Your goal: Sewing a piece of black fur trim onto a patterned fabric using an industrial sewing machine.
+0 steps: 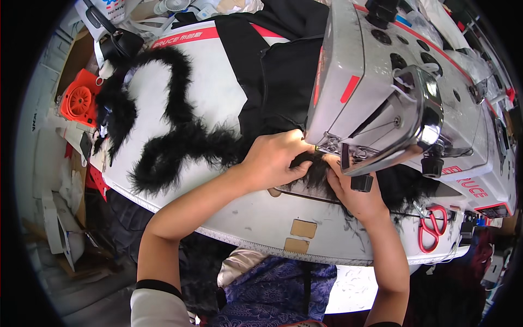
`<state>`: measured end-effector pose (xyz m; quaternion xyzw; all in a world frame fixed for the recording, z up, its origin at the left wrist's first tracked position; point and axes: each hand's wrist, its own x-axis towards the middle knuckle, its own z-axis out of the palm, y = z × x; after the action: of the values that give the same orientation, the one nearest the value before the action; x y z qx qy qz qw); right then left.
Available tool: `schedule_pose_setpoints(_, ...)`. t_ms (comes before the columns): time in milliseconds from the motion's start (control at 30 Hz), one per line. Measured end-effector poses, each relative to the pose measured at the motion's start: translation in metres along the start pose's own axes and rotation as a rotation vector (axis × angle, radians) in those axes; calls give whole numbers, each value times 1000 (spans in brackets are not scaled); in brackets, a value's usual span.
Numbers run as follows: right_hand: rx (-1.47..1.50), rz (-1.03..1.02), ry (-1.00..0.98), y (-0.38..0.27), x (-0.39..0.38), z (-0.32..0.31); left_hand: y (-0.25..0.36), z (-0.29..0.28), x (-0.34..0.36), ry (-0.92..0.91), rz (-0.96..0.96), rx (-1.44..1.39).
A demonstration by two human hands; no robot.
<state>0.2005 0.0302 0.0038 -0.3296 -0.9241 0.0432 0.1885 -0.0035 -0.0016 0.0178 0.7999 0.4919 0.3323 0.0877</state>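
Observation:
My left hand (278, 158) has its fingers bent on the black feather trim (185, 147) and dark fabric (280, 90) just left of the needle area of a white sewing machine (346, 71). My right hand (354, 191), partly hidden behind the chrome presser mechanism, pinches the same trim just right of that area. Black fabric runs back from under my hands across the table, and the long fluffy trim lies in loops to the left. Loose fluff shows beside my right hand.
The white table (212, 71) has a ruler along its front edge. Red scissors (433, 229) lie at the right. A red device (79, 98) sits at the left, with a black shiny object (120, 41) and assorted clutter at the back. Two tan patches (302, 229) are on the front.

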Motion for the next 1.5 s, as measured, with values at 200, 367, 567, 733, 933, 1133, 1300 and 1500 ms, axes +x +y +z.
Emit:
schedule_pose_setpoints(200, 134, 59, 3, 2, -1, 2, -5, -2, 1, -21, -42, -144)
schedule_pose_setpoints(367, 111, 30, -67, 2, 0, -6, -13, -1, 0, -29, 280, 243)
schedule_pose_setpoints(567, 149, -59, 68, 0, 2, -2, -12, 1, 2, 97, 381, 148)
schedule_pose_setpoints(733, 189, -57, 128, -1, 0, 2, 1, 12, 3, 166, 198, 149)
schedule_pose_setpoints(933, 107, -47, 115, 0, -1, 1, -1, 15, 3, 92, 161, 155)
schedule_pose_setpoints(1133, 82, 14, 90, -5, 4, 3, -3, 11, 7, 63, 124, 180)
schedule_pose_setpoints(1300, -11, 7, 186, -6, 9, 6, -4, 11, 11, 22, 99, 153)
schedule_pose_setpoints(1500, 43, 35, 158, -10, 11, 5, -6, 8, 6, 32, 276, 291)
